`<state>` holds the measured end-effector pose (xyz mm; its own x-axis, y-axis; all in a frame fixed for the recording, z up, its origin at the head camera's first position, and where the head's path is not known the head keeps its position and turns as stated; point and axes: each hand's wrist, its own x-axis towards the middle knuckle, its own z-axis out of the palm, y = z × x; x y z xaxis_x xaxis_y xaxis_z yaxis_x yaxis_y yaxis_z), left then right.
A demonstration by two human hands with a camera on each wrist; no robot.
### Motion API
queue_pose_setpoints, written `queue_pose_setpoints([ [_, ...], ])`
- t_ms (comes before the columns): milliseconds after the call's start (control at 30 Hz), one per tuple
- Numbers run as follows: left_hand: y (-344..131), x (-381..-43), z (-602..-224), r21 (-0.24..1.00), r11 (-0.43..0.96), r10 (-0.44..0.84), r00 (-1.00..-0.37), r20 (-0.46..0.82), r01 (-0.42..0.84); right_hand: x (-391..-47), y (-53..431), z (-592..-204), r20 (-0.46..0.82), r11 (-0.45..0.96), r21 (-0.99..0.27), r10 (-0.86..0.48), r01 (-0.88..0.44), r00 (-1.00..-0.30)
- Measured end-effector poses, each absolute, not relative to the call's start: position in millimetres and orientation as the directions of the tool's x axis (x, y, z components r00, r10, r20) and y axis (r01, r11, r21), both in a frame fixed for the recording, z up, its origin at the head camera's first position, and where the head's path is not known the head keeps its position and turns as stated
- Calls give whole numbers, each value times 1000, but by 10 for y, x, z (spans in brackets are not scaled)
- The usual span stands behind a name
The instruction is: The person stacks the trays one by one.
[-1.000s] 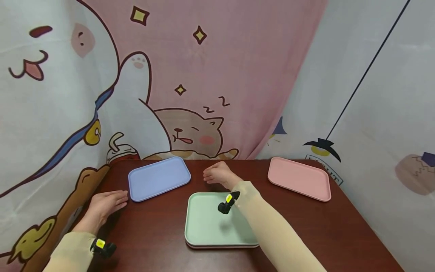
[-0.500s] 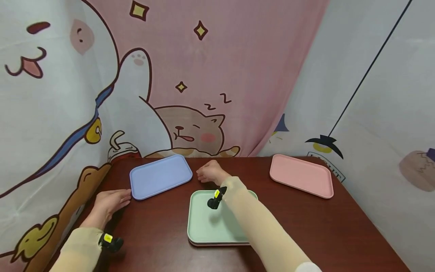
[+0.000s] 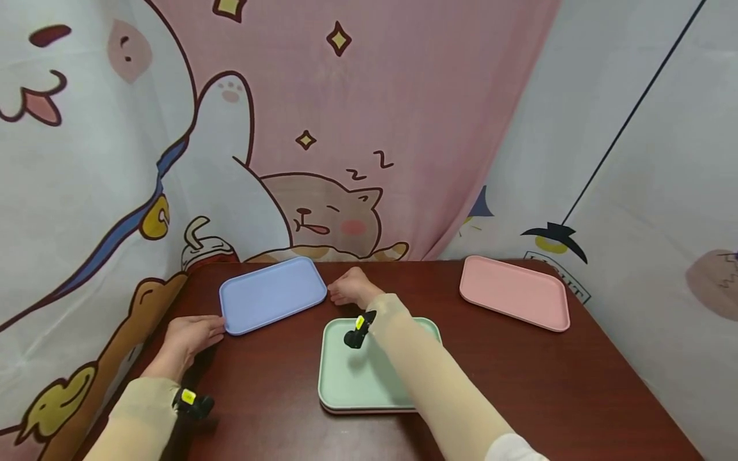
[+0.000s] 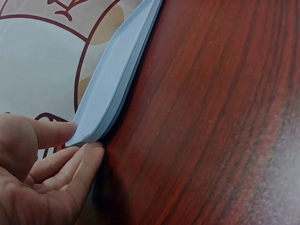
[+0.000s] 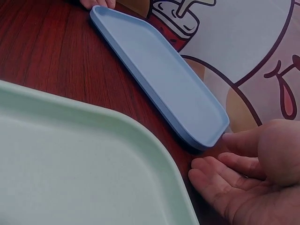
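Observation:
At the back left of the table lies a light blue tray (image 3: 272, 296), its rim looking double-layered in the left wrist view. My left hand (image 3: 193, 338) is at its left end; the thumb (image 4: 63, 133) meets the rim and the fingers (image 4: 89, 164) come in under the corner, pinching it. By the opposite end is my right hand (image 3: 354, 288). In the right wrist view its thumb (image 5: 241, 141) is close at the tray's corner, while the loosely bent fingers (image 5: 213, 180) stay a little apart from it. My right forearm passes over a pale green tray (image 3: 346, 384).
The green tray tops a low stack in the table's front middle, partly hidden by my sleeve. A pink tray (image 3: 515, 292) lies at the back right. Behind the dark wooden table (image 3: 519, 378) hangs a cartoon-printed curtain (image 3: 403, 115).
My right hand has moved left to the blue tray's right end. The left hand has come in slightly right, onto its left end. The trays stay in place as the head view tilts a little down.

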<state>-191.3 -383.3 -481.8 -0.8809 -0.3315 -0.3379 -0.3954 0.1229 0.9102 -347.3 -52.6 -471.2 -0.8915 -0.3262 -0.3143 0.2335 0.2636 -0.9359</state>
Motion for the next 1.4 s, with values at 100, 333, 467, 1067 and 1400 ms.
queue_pose_setpoints([
  [100,-3844,-1921,-4826,909,121,-334,-878,-342,-399,-3477,-551,-4717,-319,252,-937,-342,241,-884],
  [333,-3865,-1946,-4846,911,111,-324,-881,-344,-396,-3474,-594,-4731,-326,227,-939,-352,257,-877],
  [467,-3850,-1932,-4846,910,126,-318,-885,-340,-395,-3441,-621,-4727,-340,239,-933,-325,271,-883],
  [1067,-3812,-1924,-4829,925,92,-311,-893,-325,-368,-3367,-678,-4691,-340,252,-927,-262,276,-903],
  [1400,-3785,-1912,-4742,938,78,-281,-911,-303,-337,-3436,-566,-4683,-346,169,-936,-275,310,-897],
])
